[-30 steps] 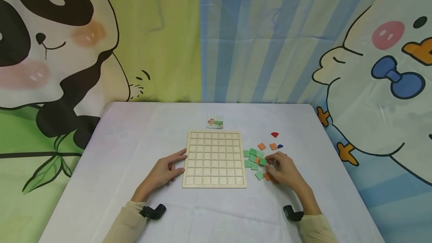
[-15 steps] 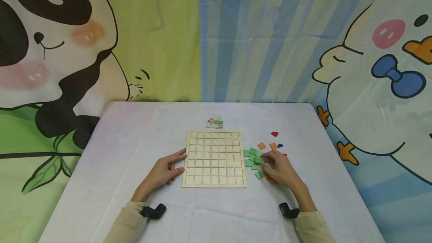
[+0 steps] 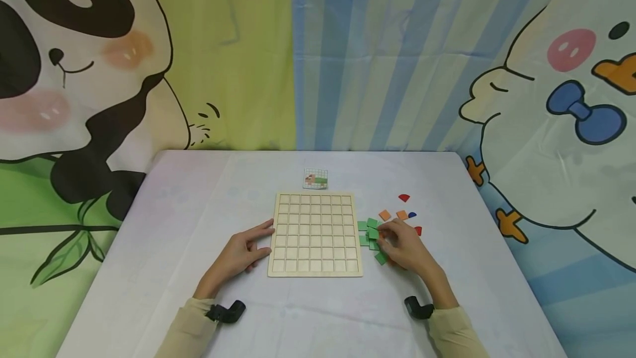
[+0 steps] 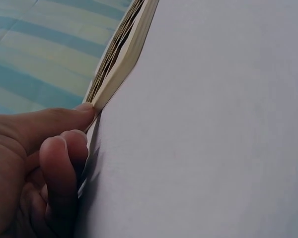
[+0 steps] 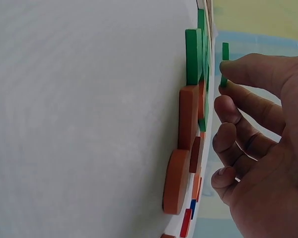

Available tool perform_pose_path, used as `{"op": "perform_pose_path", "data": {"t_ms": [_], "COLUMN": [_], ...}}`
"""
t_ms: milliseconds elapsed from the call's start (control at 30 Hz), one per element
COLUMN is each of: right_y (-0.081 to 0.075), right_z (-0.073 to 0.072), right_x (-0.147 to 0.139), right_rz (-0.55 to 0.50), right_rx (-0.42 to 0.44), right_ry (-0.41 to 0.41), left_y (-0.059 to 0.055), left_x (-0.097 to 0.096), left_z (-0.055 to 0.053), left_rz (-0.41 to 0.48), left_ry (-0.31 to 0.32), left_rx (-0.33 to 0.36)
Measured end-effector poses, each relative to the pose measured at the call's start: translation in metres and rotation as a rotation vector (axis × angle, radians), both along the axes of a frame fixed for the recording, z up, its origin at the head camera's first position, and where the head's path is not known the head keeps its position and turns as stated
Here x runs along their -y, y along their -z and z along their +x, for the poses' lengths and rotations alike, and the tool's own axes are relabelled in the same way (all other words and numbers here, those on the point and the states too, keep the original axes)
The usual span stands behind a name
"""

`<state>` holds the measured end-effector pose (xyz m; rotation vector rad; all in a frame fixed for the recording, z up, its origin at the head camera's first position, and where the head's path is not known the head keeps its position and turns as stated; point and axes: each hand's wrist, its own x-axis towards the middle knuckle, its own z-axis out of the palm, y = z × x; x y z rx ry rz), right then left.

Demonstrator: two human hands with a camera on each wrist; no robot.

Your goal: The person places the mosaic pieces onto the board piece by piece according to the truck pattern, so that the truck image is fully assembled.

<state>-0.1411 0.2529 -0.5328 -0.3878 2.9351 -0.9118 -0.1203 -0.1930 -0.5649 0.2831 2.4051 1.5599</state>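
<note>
A pale wooden board (image 3: 315,241) with a grid of square recesses lies on the table. My left hand (image 3: 238,254) rests at its left side, thumb and forefinger touching the edge apart from each other; in the left wrist view the thumb (image 4: 64,120) meets the board's edge and other fingers bend below. My right hand (image 3: 408,248) pinches a thin green square tile (image 5: 225,51) between thumb and forefinger, raised over the loose pieces right of the board. Several green tiles (image 3: 372,222) lie there, partly hidden by the hand. Orange pieces (image 5: 187,116) sit nearby.
A small picture card (image 3: 316,178) with a printed grid lies behind the board. Orange squares (image 3: 385,215), a red wedge (image 3: 404,198), another red piece (image 3: 418,230) and a blue piece (image 3: 412,215) lie to the right. Patterned curtains hang behind the table (image 3: 223,181).
My right hand has moved left toward the board, carrying the green tile over the other green tiles. The red piece behind the hand has come into view. My left hand stays in place.
</note>
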Motion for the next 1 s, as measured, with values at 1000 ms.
{"op": "perform_pose_path", "data": {"t_ms": [1000], "right_y": [-0.001], "right_z": [-0.014], "right_x": [0.025], "right_rz": [-0.048], "right_rx": [0.005], "right_ry": [-0.084], "left_y": [0.001], "left_x": [0.000], "left_z": [0.000], "left_rz": [-0.002], "left_ry": [0.005], "left_rx": [-0.022]}}
